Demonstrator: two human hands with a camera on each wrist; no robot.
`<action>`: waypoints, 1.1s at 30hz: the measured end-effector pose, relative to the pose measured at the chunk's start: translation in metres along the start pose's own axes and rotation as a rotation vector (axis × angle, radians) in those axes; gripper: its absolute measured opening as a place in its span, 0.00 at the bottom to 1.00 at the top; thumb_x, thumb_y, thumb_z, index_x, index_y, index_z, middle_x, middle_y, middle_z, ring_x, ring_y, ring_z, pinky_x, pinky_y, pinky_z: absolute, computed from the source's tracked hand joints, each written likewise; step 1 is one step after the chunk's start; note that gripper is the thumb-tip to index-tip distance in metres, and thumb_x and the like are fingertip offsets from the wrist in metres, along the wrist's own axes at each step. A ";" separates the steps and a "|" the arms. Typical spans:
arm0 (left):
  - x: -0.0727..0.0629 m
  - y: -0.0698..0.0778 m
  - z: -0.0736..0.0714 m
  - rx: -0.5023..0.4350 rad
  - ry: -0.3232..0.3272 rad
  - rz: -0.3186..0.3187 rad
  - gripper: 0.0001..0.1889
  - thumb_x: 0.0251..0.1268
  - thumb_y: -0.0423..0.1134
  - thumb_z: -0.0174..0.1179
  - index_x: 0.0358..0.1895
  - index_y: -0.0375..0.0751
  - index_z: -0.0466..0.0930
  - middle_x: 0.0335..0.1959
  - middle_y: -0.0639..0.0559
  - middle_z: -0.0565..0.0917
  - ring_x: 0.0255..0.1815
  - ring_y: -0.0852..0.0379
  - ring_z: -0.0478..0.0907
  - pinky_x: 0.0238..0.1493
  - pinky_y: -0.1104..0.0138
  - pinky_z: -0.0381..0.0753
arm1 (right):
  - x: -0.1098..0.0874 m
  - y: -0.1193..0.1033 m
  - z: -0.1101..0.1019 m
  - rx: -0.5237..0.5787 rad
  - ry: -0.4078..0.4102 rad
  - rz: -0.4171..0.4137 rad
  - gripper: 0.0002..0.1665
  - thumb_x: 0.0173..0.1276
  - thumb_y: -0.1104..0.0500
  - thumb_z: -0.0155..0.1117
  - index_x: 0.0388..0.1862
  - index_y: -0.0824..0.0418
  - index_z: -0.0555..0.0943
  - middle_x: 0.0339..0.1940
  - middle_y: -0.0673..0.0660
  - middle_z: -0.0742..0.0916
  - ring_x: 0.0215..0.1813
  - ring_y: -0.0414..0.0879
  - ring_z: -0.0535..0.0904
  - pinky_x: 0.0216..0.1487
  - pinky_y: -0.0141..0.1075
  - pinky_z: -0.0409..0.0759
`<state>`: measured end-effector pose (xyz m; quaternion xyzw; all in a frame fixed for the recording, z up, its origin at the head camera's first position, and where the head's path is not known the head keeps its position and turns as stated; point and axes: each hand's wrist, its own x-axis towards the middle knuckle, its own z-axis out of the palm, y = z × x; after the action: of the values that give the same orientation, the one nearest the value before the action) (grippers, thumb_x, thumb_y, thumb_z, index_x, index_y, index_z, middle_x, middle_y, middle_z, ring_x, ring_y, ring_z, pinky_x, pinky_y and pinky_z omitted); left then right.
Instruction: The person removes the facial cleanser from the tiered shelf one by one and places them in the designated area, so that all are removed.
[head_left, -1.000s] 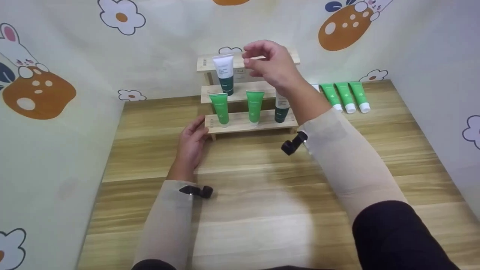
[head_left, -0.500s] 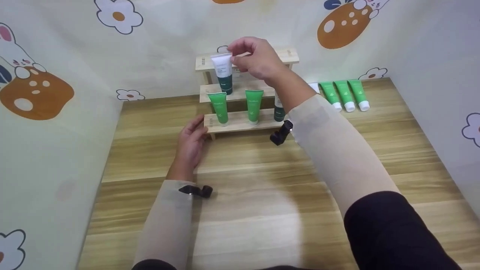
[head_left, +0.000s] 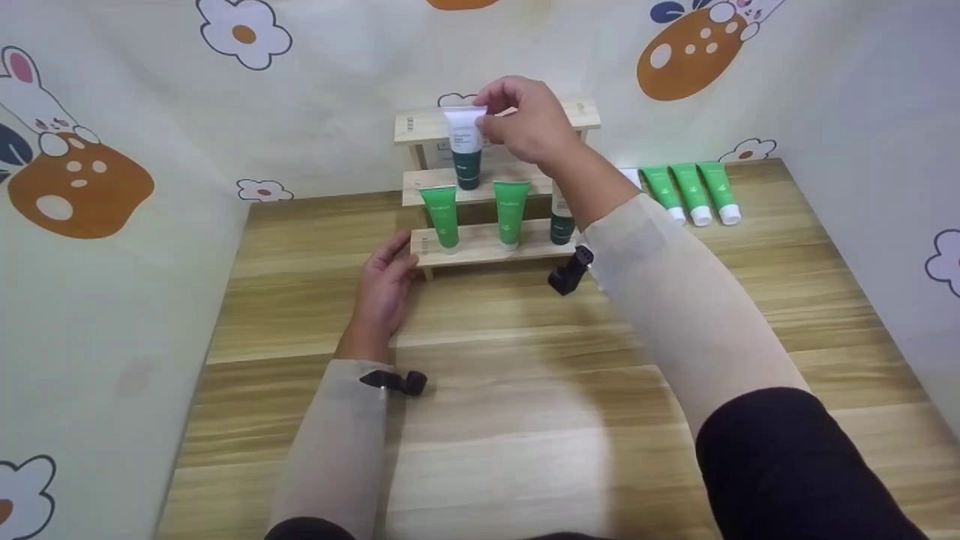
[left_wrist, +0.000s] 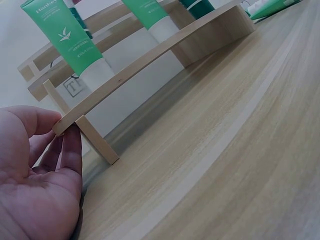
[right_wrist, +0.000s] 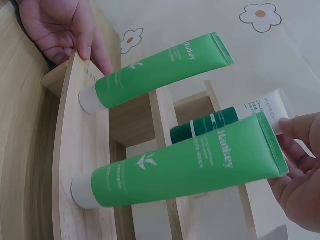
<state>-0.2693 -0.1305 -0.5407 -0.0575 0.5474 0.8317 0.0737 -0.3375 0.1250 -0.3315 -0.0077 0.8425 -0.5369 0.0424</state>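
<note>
On the middle tier of a wooden stepped rack stands a white and dark green tube, cap down. My right hand pinches its flat top end between thumb and fingers; the right wrist view shows this tube behind two green ones. My left hand grips the left end of the lowest tier, thumb above and fingers beneath. Along that tier stand a green tube at left, another green tube in the middle, and a second white and dark green tube at right, partly covered by my right forearm.
Several green tubes with white caps lie side by side on the wooden table, right of the rack. A white tube there is mostly hidden by my arm. Patterned cloth walls enclose the table's back and sides.
My right hand moved left to the white and dark green tube on the middle tier and took hold of its top. That tube has since shifted slightly right. My left hand stayed put.
</note>
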 end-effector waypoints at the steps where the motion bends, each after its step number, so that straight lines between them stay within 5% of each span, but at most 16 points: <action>1: 0.000 0.000 0.000 0.000 0.000 -0.002 0.30 0.77 0.23 0.54 0.80 0.34 0.65 0.84 0.44 0.67 0.76 0.51 0.74 0.65 0.70 0.83 | -0.001 0.001 -0.002 0.000 0.010 0.007 0.13 0.77 0.61 0.67 0.58 0.51 0.84 0.57 0.51 0.84 0.61 0.46 0.81 0.63 0.34 0.87; 20: 0.002 -0.001 0.000 0.000 0.011 -0.002 0.30 0.76 0.23 0.55 0.80 0.34 0.67 0.83 0.43 0.68 0.80 0.48 0.72 0.68 0.68 0.82 | -0.026 0.038 -0.074 0.002 0.107 0.104 0.17 0.78 0.54 0.69 0.62 0.47 0.83 0.58 0.49 0.82 0.62 0.48 0.81 0.65 0.38 0.86; 26: 0.003 -0.003 -0.001 0.005 0.012 0.002 0.30 0.76 0.23 0.55 0.79 0.35 0.68 0.83 0.43 0.69 0.80 0.48 0.71 0.69 0.67 0.82 | -0.036 0.060 -0.098 0.121 0.171 0.102 0.17 0.76 0.56 0.71 0.61 0.51 0.84 0.56 0.50 0.83 0.65 0.50 0.81 0.68 0.41 0.86; 33: 0.002 -0.003 -0.001 0.009 0.011 0.007 0.30 0.76 0.23 0.55 0.79 0.35 0.68 0.84 0.44 0.68 0.80 0.48 0.71 0.67 0.68 0.82 | -0.051 0.088 -0.125 0.285 0.227 0.122 0.20 0.72 0.55 0.74 0.61 0.52 0.84 0.58 0.52 0.84 0.65 0.52 0.84 0.62 0.37 0.89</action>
<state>-0.2712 -0.1298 -0.5441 -0.0596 0.5519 0.8290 0.0682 -0.2940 0.2781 -0.3556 0.1099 0.7564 -0.6445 -0.0198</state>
